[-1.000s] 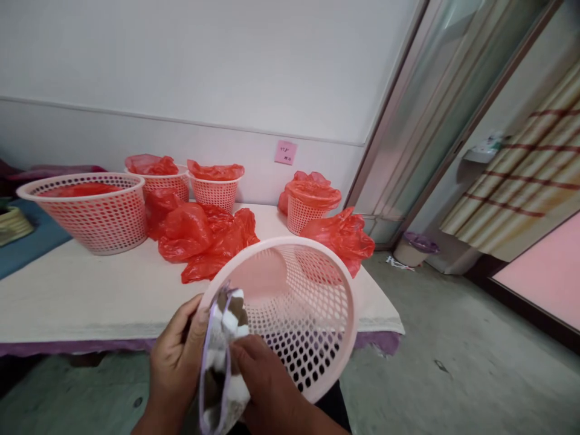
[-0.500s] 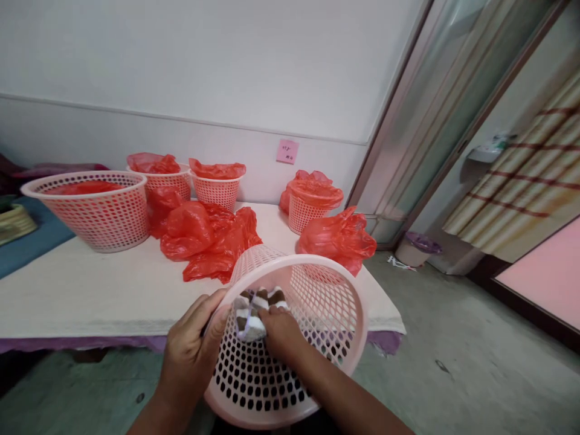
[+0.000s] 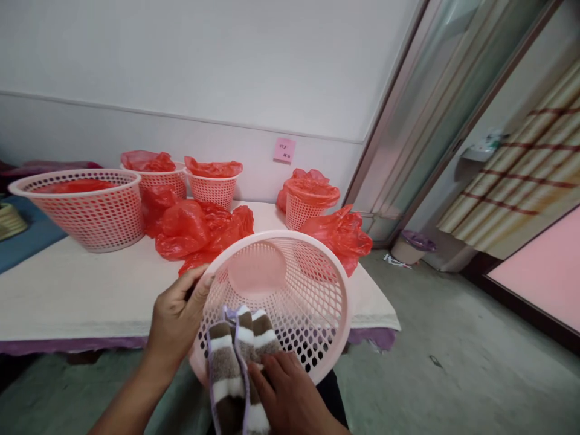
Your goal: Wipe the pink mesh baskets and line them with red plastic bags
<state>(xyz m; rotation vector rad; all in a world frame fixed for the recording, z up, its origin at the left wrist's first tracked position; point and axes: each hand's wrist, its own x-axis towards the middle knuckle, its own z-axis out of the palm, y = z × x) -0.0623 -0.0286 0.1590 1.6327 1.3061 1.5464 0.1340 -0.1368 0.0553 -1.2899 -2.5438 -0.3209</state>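
A pink perforated plastic basket [image 3: 312, 266] is tilted with its mouth toward me, over the table's front edge. My left hand [image 3: 176, 320] is closed on the left side of its rim. A folded towel [image 3: 226, 374], striped brown, grey and white with purple edging, hangs from inside the basket over the near rim. My right hand [image 3: 290, 386] grips the towel at its right side, the thumb partly under cloth. The towel's lower end runs out of view at the bottom. Apart from the towel, bare basket wall and base show inside.
On the white-covered table [image 3: 113, 296] stand a large pink basket [image 3: 95, 211] and smaller ones [image 3: 211, 190] lined with red bags. Crumpled red plastic bags [image 3: 185, 226] lie behind my basket. A pink note [image 3: 284, 150] sticks to the wall. A bin [image 3: 410, 246] stands on the floor.
My right hand has drawn the towel from inside the basket toward me and over the near rim. The basket has shifted slightly left and tilted so its base shows.
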